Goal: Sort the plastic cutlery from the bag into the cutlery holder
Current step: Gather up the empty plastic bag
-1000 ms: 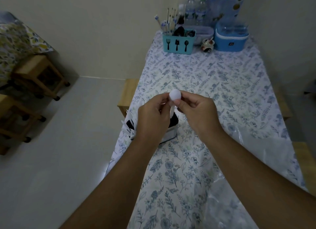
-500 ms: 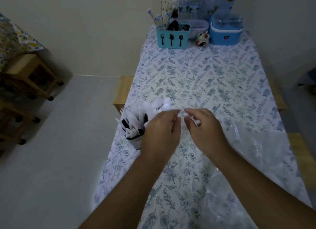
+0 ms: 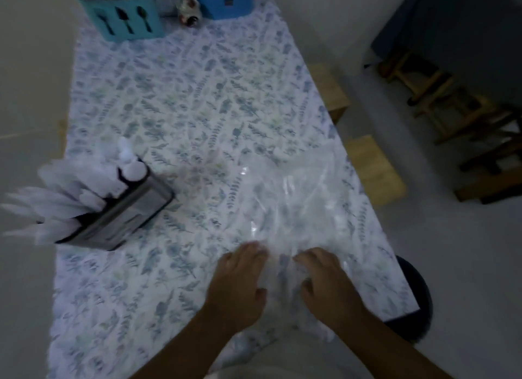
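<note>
A clear plastic bag (image 3: 299, 197) lies crumpled on the right half of the floral tablecloth (image 3: 183, 101), with pale cutlery showing faintly through it. My left hand (image 3: 240, 282) and my right hand (image 3: 327, 285) rest side by side on the bag's near end, fingers loosely spread over the plastic. The frame is blurred, and no firm grip shows. A black cutlery holder (image 3: 124, 217) stands at the table's left edge, packed with several white plastic pieces (image 3: 70, 192) that fan out to the left.
At the far end stand a teal utensil caddy (image 3: 127, 16), a small figurine (image 3: 189, 9) and a blue container (image 3: 223, 2). Wooden stools (image 3: 372, 169) sit beside the table's right edge, and more wooden furniture (image 3: 466, 118) stands further right.
The white spoon I held up in both hands is gone from them. My hands have dropped from beside the holder to the bag's near end. The view swung right and down.
</note>
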`<action>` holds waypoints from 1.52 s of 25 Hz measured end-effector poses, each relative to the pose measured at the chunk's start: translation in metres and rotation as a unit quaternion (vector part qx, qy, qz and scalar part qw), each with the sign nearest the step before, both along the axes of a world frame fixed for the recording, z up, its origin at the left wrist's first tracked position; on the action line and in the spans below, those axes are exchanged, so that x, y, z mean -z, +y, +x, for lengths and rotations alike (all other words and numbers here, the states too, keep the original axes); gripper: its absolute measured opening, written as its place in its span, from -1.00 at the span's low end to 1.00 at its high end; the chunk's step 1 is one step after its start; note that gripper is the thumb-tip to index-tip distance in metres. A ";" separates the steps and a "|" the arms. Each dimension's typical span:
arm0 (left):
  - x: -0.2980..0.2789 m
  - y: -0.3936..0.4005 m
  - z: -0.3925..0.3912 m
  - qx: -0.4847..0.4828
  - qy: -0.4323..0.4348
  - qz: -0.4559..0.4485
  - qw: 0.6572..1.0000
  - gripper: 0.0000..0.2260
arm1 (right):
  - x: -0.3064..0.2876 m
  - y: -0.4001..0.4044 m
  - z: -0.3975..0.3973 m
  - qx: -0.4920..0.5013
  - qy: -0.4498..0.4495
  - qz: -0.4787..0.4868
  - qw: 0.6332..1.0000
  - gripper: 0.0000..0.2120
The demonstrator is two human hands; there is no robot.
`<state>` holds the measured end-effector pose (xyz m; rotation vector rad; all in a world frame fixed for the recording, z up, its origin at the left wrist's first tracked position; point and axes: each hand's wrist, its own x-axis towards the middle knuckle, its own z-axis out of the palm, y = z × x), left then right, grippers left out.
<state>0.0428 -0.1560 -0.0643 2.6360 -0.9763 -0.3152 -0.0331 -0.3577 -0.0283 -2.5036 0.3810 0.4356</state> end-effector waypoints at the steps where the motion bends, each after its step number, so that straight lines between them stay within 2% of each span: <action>1: -0.008 -0.005 0.006 -0.020 -0.017 -0.029 0.999 -0.52 | -0.004 -0.004 0.007 0.002 -0.016 0.004 1.000 -0.51; 2: -0.013 -0.011 0.017 -0.028 -0.041 -0.056 0.997 -0.60 | -0.010 -0.006 0.018 0.000 -0.054 -0.014 0.998 -0.52; 3: -0.018 -0.020 0.031 -0.023 -0.057 -0.071 0.996 -0.59 | -0.015 -0.009 0.032 0.000 -0.096 -0.042 0.994 -0.51; 5: -0.021 -0.038 0.068 0.009 -0.010 -0.047 0.999 -0.27 | -0.017 -0.018 0.062 -0.003 -0.125 -0.053 0.991 -0.38; 6: -0.019 -0.045 0.087 0.033 0.036 0.003 0.999 -0.07 | -0.015 -0.024 0.076 -0.019 -0.093 -0.041 0.995 -0.26; 8: -0.014 -0.050 0.120 0.046 0.101 0.125 0.986 0.26 | -0.008 -0.038 0.100 -0.064 0.027 -0.035 0.997 0.09; 10: -0.017 -0.048 0.138 0.050 0.108 0.203 0.972 0.41 | -0.008 -0.051 0.120 -0.078 0.121 -0.065 0.988 0.32; 11: -0.018 -0.052 0.145 0.054 0.101 0.227 0.967 0.42 | -0.010 -0.055 0.130 -0.090 0.144 -0.088 0.981 0.32; 12: -0.023 -0.056 0.148 0.046 0.096 0.223 0.969 0.36 | -0.014 -0.057 0.140 -0.093 0.160 -0.088 0.979 0.24; 13: -0.026 -0.061 0.151 0.010 0.104 0.171 0.980 0.18 | -0.018 -0.059 0.152 -0.069 0.160 -0.044 0.984 0.10; 14: -0.030 -0.067 0.153 -0.056 0.123 0.072 0.988 -0.09 | -0.021 -0.061 0.163 -0.008 0.134 0.044 0.990 -0.09; 15: -0.031 -0.073 0.155 -0.144 0.175 -0.054 0.973 -0.36 | -0.020 -0.064 0.171 0.081 0.094 0.154 0.980 -0.29; 16: -0.034 -0.080 0.158 -0.239 0.264 -0.172 0.919 -0.50 | -0.018 -0.069 0.176 0.180 0.060 0.257 0.948 -0.47; 18: -0.039 -0.089 0.165 -0.380 0.438 -0.308 0.754 -0.50 | -0.010 -0.080 0.181 0.342 0.049 0.411 0.844 -0.66; 19: -0.040 -0.091 0.170 -0.412 0.471 -0.322 0.711 -0.53 | -0.004 -0.084 0.181 0.391 0.046 0.462 0.795 -0.70; 20: -0.040 -0.093 0.172 -0.429 0.485 -0.317 0.693 -0.57 | 0.001 -0.085 0.181 0.417 0.040 0.484 0.768 -0.72; 21: -0.040 -0.095 0.174 -0.435 0.486 -0.312 0.691 -0.57 | 0.003 -0.084 0.182 0.418 0.033 0.488 0.766 -0.71; 22: -0.043 -0.096 0.174 -0.430 0.481 -0.311 0.698 -0.54 | 0.002 -0.082 0.181 0.401 0.024 0.478 0.781 -0.67; 24: -0.047 -0.093 0.163 -0.412 0.436 -0.309 0.738 -0.46 | -0.005 -0.078 0.169 0.356 0.004 0.445 0.822 -0.54; 25: -0.048 -0.089 0.151 -0.417 0.414 -0.311 0.747 -0.46 | -0.010 -0.076 0.157 0.355 -0.007 0.431 0.830 -0.51; 26: -0.050 -0.085 0.138 -0.438 0.409 -0.327 0.731 -0.49 | -0.013 -0.077 0.142 0.378 -0.022 0.422 0.824 -0.50; 29: -0.040 -0.073 0.111 -0.513 0.463 -0.382 0.614 -0.66 | -0.009 -0.079 0.104 0.496 -0.021 0.451 0.742 -0.62; 30: -0.034 -0.070 0.107 -0.517 0.475 -0.383 0.600 -0.73 | -0.005 -0.079 0.098 0.508 -0.009 0.458 0.730 -0.68; 32: -0.033 -0.065 0.108 -0.520 0.500 -0.384 0.576 -0.84 | 0.001 -0.085 0.094 0.491 0.009 0.455 0.742 -0.73; 33: -0.034 -0.062 0.109 -0.525 0.520 -0.378 0.558 -0.76 | 0.001 -0.088 0.092 0.487 0.013 0.459 0.743 -0.72; 35: -0.031 -0.052 0.109 -0.512 0.554 -0.388 0.529 -0.58 | 0.001 -0.096 0.089 0.496 0.026 0.499 0.710 -0.63; 37: -0.033 -0.040 0.105 -0.493 0.566 -0.380 0.541 -0.49 | 0.003 -0.101 0.083 0.507 0.037 0.524 0.683 -0.49; 38: -0.034 -0.033 0.101 -0.471 0.573 -0.381 0.552 -0.52 | 0.003 -0.102 0.079 0.503 0.037 0.539 0.674 -0.46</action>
